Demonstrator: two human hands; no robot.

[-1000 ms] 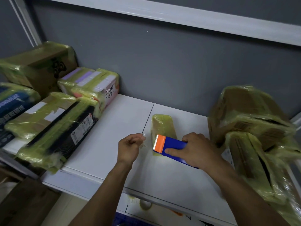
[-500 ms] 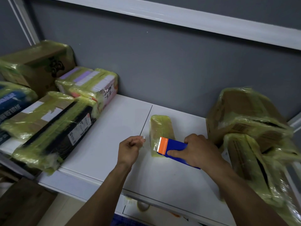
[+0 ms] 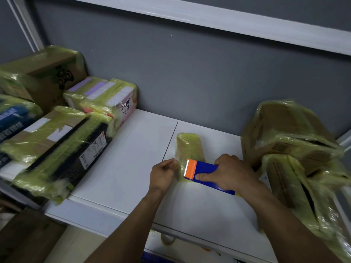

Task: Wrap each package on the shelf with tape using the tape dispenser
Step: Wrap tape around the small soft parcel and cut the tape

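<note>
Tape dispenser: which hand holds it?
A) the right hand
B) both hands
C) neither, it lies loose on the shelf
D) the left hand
A: the right hand grips the blue tape dispenser over the small package, while the left hand only pinches the tape end beside it.

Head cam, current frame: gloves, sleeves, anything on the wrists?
Nothing worn shows. Left hand and right hand are ungloved, no rings visible. Left forearm and right forearm are bare down to the frame's bottom edge: no sleeves, watch, bands or markings in view.
</note>
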